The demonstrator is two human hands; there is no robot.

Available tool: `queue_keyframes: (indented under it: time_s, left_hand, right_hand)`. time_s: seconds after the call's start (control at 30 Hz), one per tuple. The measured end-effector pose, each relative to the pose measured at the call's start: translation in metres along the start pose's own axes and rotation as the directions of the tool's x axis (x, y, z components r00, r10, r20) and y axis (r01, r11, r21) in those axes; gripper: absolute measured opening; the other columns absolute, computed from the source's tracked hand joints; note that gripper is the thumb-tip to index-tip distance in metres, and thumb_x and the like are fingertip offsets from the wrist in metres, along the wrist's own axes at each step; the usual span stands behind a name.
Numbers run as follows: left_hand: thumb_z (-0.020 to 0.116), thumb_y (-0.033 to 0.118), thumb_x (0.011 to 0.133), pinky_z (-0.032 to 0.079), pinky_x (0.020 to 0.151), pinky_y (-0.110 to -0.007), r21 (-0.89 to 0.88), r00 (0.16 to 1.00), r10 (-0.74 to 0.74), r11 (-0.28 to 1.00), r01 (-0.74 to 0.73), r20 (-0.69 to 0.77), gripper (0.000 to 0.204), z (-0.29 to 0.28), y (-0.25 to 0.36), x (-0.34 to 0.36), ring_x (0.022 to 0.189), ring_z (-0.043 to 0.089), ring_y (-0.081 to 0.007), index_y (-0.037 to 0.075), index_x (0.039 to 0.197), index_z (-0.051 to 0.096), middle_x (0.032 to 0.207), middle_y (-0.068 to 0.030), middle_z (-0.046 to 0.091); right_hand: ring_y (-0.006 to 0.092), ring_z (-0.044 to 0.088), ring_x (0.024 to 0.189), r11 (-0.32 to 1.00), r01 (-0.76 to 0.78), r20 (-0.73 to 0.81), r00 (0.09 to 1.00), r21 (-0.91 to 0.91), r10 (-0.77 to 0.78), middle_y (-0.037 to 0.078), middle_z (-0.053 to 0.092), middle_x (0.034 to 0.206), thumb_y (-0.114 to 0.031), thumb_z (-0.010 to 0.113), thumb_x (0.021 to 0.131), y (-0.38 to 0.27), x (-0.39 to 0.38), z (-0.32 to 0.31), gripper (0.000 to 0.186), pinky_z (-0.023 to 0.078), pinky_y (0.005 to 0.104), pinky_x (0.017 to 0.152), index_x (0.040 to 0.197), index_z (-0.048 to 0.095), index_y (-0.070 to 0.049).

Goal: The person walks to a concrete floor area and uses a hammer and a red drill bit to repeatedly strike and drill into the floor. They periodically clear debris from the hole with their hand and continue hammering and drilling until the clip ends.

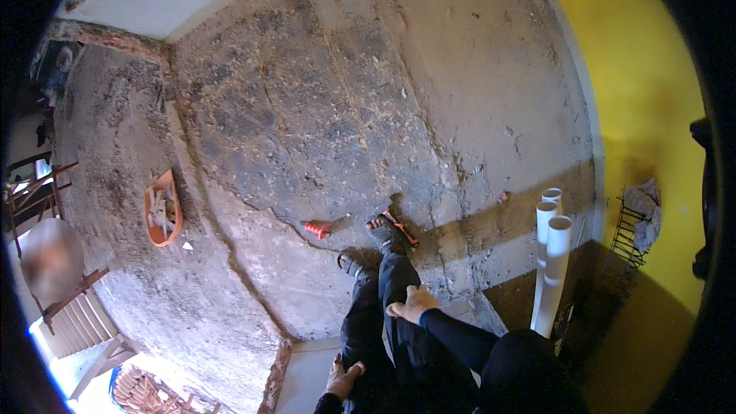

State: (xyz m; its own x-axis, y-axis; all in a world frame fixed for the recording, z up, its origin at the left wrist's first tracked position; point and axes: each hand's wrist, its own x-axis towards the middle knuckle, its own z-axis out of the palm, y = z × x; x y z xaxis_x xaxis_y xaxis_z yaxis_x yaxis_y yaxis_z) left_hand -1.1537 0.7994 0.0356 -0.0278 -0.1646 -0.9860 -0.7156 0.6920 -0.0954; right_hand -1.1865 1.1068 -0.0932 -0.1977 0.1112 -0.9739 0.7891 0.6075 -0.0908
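My left hand [343,376] rests with fingers apart by my left thigh, low in the head view. My right hand [412,305] rests open on my right leg [395,276], holding nothing visible. My sandalled feet [377,230] are on rough, cracked concrete. Just left of them lies a red-handled tool [316,228], probably a chisel. A long tool [405,234] with red on it lies right beside my right foot, partly hidden by it.
An orange trough [175,226] with debris lies left. White pipes [554,268] stand right, near metal bars [625,238] and a yellow wall [652,146]. Another person [52,261], blurred, is at far left among wooden frames. A groove runs along the floor [268,107].
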Motion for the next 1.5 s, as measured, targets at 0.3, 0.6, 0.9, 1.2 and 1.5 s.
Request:
queue_keyframes:
  time_s: [0.3, 0.6, 0.9, 1.2, 1.5]
  left_hand:
    - [0.082, 0.068, 0.076, 0.052, 0.103, -0.042, -0.113, 0.995, 0.077, 0.991, -0.069, 0.070, 0.113, 0.055, -0.035, 0.210, 0.122, 0.065, -0.0416, -0.015, 0.142, 0.043, 0.129, -0.0297, 0.066]
    - [0.092, 0.064, 0.063, 0.054, 0.105, -0.043, -0.128, 0.970, -0.049, 0.989, 0.081, 0.237, 0.128, 0.108, -0.012, 0.346, 0.128, 0.063, -0.0385, -0.016, 0.148, 0.040, 0.141, -0.0326, 0.061]
    - [0.080, 0.065, 0.070, 0.057, 0.099, -0.043, 0.033, 0.969, -0.093, 0.996, 0.088, 0.228, 0.094, 0.068, 0.067, 0.404, 0.118, 0.071, -0.0391, -0.004, 0.132, 0.067, 0.130, -0.0270, 0.071]
    - [0.092, 0.038, 0.067, 0.046, 0.107, -0.053, 0.314, 0.542, 0.583, 0.801, -0.510, -0.606, 0.090, 0.005, 0.083, 0.481, 0.132, 0.054, -0.0378, 0.017, 0.146, 0.053, 0.141, -0.0104, 0.059]
    - [0.089, 0.038, 0.061, 0.034, 0.123, -0.051, 0.789, 0.131, 0.988, 0.147, -0.597, -0.084, 0.099, -0.102, 0.130, 0.576, 0.140, 0.048, -0.0316, 0.023, 0.151, 0.051, 0.143, -0.0035, 0.055]
  right_hand:
    - [0.0399, 0.059, 0.132, 0.909, -0.399, 0.019, 0.915, -0.122, 0.404, 0.028, 0.055, 0.142, -0.051, 0.087, 0.062, -0.017, 0.112, 0.018, 0.104, 0.054, 0.0504, 0.105, 0.144, 0.047, -0.002]
    - [0.0370, 0.072, 0.102, 0.927, -0.109, 0.339, 0.910, -0.358, 0.238, 0.022, 0.075, 0.102, -0.062, 0.076, 0.065, 0.040, 0.277, 0.063, 0.054, 0.055, 0.0459, 0.084, 0.090, 0.075, -0.014]
    - [0.0399, 0.075, 0.097, 0.865, -0.033, 0.098, 0.991, -0.501, 0.094, 0.029, 0.076, 0.094, -0.059, 0.076, 0.067, 0.029, 0.369, 0.080, 0.063, 0.057, 0.0456, 0.086, 0.082, 0.078, 0.003]
    - [0.0431, 0.064, 0.118, 0.989, -0.098, -0.663, 0.749, -0.114, -0.002, 0.028, 0.065, 0.131, -0.043, 0.080, 0.085, 0.034, 0.394, 0.052, 0.070, 0.049, 0.0480, 0.101, 0.132, 0.060, 0.005]
    - [0.0346, 0.067, 0.099, 0.945, 0.285, -0.631, 0.706, -0.164, -0.322, 0.022, 0.065, 0.111, -0.002, 0.070, 0.084, 0.035, 0.430, 0.071, 0.042, 0.053, 0.0429, 0.088, 0.124, 0.063, 0.007]
